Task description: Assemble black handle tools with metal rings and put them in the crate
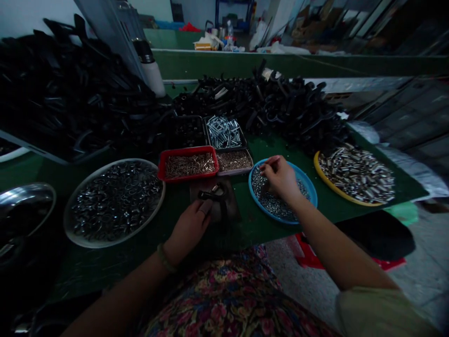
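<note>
My left hand (191, 229) is closed on a small black metal part (212, 193) that rests on a dark block (224, 203) at the table's near edge. My right hand (280, 180) hovers over a blue dish (310, 185) full of small silvery pieces, its fingers pinched together; whatever they hold is too small to make out. A red tray (162, 168) of thin brass-coloured pins lies just beyond the block.
A big round plate (70, 220) of dark rings lies at left and a yellow dish (319, 168) of metal cylinders at right. Small trays of screws (224, 132) sit behind. Heaps of black parts (280, 103) fill the back of the green table (256, 220).
</note>
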`<move>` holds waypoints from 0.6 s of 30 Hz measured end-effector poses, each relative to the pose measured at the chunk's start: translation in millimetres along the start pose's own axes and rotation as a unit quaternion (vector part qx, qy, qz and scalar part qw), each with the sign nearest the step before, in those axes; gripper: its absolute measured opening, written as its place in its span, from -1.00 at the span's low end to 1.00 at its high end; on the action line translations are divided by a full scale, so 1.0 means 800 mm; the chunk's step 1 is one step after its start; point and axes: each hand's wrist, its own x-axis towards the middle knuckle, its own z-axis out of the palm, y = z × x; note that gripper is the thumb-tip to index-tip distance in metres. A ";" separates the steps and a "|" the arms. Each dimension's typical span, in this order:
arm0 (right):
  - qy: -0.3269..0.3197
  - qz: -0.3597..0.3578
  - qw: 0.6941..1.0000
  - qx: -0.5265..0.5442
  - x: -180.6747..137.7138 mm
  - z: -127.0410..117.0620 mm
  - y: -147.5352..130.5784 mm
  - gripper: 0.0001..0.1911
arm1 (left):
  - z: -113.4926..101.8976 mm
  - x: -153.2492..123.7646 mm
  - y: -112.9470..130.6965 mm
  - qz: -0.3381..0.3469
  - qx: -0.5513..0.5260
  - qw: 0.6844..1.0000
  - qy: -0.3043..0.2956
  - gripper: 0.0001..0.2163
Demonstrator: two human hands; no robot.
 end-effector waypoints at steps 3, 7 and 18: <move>-0.072 -0.033 0.969 0.236 -0.045 0.050 -0.056 -0.87 | 0.009 -0.002 0.003 0.007 0.015 1.000 0.004 -0.65; -0.079 -0.059 0.967 0.235 -0.075 0.098 -0.086 -0.84 | 0.012 0.000 -0.001 0.018 0.009 1.000 0.009 -0.63; -0.059 -0.065 0.983 0.164 -0.073 0.107 -0.079 -0.84 | 0.014 -0.001 -0.006 0.020 0.010 1.000 0.002 -0.62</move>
